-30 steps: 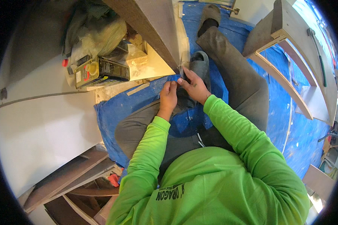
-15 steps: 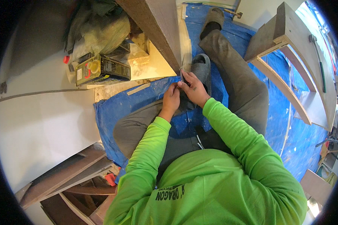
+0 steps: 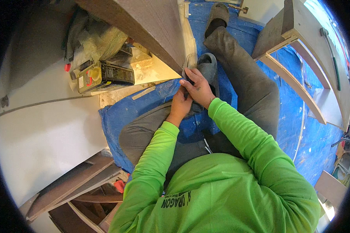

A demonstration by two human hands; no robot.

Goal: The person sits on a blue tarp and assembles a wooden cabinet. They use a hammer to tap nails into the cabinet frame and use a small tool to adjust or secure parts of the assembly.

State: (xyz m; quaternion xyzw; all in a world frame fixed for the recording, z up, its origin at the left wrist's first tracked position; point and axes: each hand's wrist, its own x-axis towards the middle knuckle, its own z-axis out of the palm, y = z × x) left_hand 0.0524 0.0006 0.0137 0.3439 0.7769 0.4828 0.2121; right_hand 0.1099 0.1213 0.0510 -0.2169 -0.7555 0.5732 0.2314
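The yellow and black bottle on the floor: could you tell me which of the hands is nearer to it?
Left. The left hand lies on the bottle's side, though well apart from it; the right hand is just beyond it, farther away.

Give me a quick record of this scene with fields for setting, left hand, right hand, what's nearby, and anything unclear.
setting: person seated on a blue tarp
left hand: left hand raised beside the right
right hand: right hand at the lower edge of a dark wood panel
nearby: grey slipper; black and yellow box; curved wood frame
unclear: whatever the fingers pinch is hidden
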